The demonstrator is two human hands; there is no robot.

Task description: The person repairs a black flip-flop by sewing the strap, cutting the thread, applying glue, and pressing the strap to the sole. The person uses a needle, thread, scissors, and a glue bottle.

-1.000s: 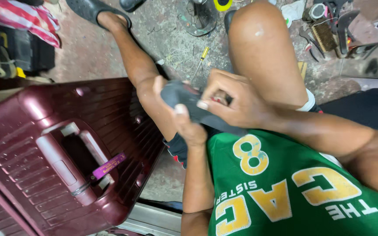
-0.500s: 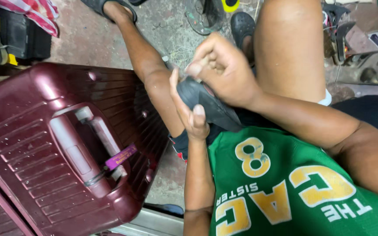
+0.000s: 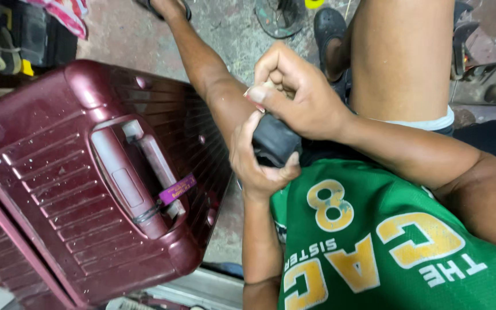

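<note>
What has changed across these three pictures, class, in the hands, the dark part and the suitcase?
The right hand has curled tighter over the top of the dark part, its fingers now pinched together above it. The left hand keeps cupping the part from below. The suitcase sits closer to the camera and fills more of the picture. Nothing was let go; the suitcase's handle and purple tag are unchanged.

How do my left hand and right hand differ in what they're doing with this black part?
The left hand cups the black part from below; the right hand rests on top. The left hand's fingers wrap the part; the right hand's curl into a fist, pinching a small pale thing. Both touch the black part.
</note>
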